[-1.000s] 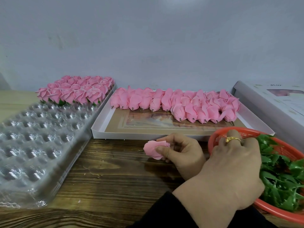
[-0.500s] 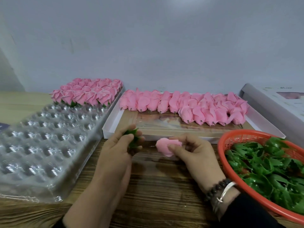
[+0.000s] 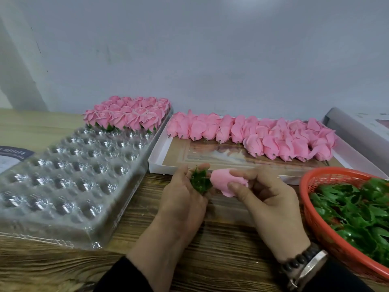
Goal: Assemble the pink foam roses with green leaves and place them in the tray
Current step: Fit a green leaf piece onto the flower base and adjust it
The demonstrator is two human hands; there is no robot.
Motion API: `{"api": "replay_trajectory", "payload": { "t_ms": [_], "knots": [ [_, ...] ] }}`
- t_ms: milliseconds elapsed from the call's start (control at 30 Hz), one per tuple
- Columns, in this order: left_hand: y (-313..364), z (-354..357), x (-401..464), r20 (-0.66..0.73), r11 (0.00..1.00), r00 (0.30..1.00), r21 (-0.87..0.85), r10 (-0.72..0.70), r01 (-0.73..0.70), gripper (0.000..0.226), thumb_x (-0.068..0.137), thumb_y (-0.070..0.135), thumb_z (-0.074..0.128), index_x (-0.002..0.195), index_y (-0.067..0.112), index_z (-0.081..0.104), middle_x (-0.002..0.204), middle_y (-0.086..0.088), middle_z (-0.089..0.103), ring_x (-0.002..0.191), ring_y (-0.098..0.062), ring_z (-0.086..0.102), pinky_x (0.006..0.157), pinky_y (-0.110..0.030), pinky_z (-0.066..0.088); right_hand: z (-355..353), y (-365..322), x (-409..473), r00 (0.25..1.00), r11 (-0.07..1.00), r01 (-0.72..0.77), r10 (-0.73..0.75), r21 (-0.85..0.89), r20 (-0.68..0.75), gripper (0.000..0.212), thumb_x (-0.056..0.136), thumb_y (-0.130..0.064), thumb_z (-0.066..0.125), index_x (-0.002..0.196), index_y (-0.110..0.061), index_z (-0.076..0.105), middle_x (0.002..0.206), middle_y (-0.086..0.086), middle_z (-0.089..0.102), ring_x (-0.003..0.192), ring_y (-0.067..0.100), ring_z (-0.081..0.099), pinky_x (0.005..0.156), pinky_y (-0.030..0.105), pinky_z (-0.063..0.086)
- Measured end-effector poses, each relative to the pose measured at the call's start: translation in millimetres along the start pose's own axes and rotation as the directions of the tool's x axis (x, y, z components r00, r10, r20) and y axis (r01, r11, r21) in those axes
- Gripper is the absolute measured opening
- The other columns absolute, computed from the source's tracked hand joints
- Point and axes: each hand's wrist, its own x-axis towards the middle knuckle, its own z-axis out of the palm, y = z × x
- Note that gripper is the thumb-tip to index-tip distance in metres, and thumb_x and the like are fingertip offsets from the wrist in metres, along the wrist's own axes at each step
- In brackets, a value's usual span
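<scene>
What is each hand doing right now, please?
Left hand: pinches a green leaf.
Right hand: holds a pink foam rose, its base turned toward the leaf.

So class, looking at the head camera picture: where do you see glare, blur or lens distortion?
Head view: glare glints off the clear plastic tray, whose cells look smeared; wide-angle bending tilts the wall corner at left; soft, even light, faint shadows under the left hand and right hand.
</scene>
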Motion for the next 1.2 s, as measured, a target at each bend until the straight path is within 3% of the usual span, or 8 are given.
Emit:
{"api": "replay_trajectory", "payload": {
  "t_ms": [200,500,700,800,933,1000,1100,1200],
  "knots": [
    [-7.0,-2.2,1.1,0.097,0.993,0.994,0.115,-0.040,0.029,0.039,0.097,0.028,0.032,0.089,0.005,0.062,0.079,-0.012,0.069,0.071,-0.020,0.068,0.065,-0.028,0.057,3.9,1.5,0.0,0.997,0.985,0.046,-0.035,-0.168,0.063,0.034,0.072,-0.005,0.075,0.079,-0.037,0.066,0.077,-0.007,0.058,0.076,0.006,0.058,0.067,0.009,0.042],
    [-10.1,-0.5,-2.3,0.145,0.980,0.989,0.201,-0.040,0.010,0.043,0.096,0.033,0.032,0.102,0.003,0.063,0.089,-0.014,0.070,0.082,-0.020,0.068,0.077,-0.029,0.055,3.3,0.7,-0.3,0.988,0.942,0.134,-0.104,-0.308,0.113,0.018,0.074,-0.003,0.074,0.084,-0.018,0.071,0.079,-0.009,0.055,0.079,-0.004,0.053,0.070,0.004,0.039],
    [-16.4,-0.4,-9.9,0.217,0.972,0.975,0.236,-0.049,-0.003,0.055,0.069,0.040,0.050,0.109,0.005,0.064,0.108,-0.016,0.068,0.095,-0.020,0.067,0.076,-0.026,0.056,2.9,0.2,0.7,0.980,0.935,0.168,-0.125,-0.313,0.153,0.016,0.075,0.000,0.073,0.081,-0.015,0.070,0.080,-0.008,0.054,0.082,0.000,0.054,0.071,0.006,0.040],
    [-13.7,1.3,-10.2,0.227,0.966,0.972,0.260,-0.069,0.008,0.061,0.062,0.043,0.058,0.111,0.008,0.064,0.113,-0.014,0.067,0.103,-0.022,0.065,0.085,-0.029,0.055,1.8,2.4,2.8,0.985,0.942,0.140,-0.099,-0.306,0.144,0.017,0.075,-0.001,0.073,0.083,-0.017,0.071,0.079,-0.007,0.054,0.081,0.003,0.054,0.070,0.005,0.039],
    [-4.6,0.0,-7.2,0.225,0.925,0.972,0.379,-0.073,-0.018,0.028,0.093,0.025,0.040,0.112,0.025,0.061,0.115,0.004,0.067,0.099,-0.020,0.066,0.079,-0.029,0.053,-3.4,5.0,6.0,0.995,0.966,0.069,-0.050,-0.248,0.085,0.024,0.075,-0.006,0.074,0.079,-0.029,0.068,0.074,-0.006,0.058,0.077,0.007,0.055,0.066,0.007,0.039],
    [2.6,-3.3,-4.8,0.208,0.808,0.977,0.569,0.039,-0.153,0.031,0.095,0.010,0.037,0.105,0.032,0.056,0.109,0.003,0.065,0.087,-0.017,0.065,0.073,-0.026,0.051,-6.7,5.4,8.1,0.997,0.978,0.056,-0.045,-0.201,0.063,0.025,0.075,-0.007,0.073,0.078,-0.031,0.067,0.076,-0.001,0.062,0.074,0.009,0.057,0.067,0.010,0.041],
    [9.8,-10.2,-4.6,0.375,0.347,0.888,0.822,0.266,-0.451,0.047,0.082,-0.007,0.048,0.104,0.034,0.048,0.099,0.005,0.059,0.087,-0.013,0.058,0.079,-0.017,0.046,-9.7,6.5,10.5,0.997,0.987,0.035,-0.025,-0.155,0.069,0.021,0.076,-0.007,0.072,0.081,-0.027,0.068,0.079,0.004,0.064,0.076,0.016,0.062,0.076,0.032,0.049],
    [4.6,-10.4,-9.4,0.504,0.095,0.834,0.840,0.223,-0.533,0.046,0.074,-0.003,0.061,0.107,0.028,0.052,0.101,0.004,0.056,0.095,-0.009,0.051,0.084,-0.016,0.042,-7.9,4.6,8.7,0.992,0.994,0.026,-0.012,-0.109,0.127,0.021,0.076,-0.007,0.072,0.081,-0.027,0.069,0.080,0.004,0.065,0.079,0.022,0.064,0.078,0.042,0.051]
  ]
}}
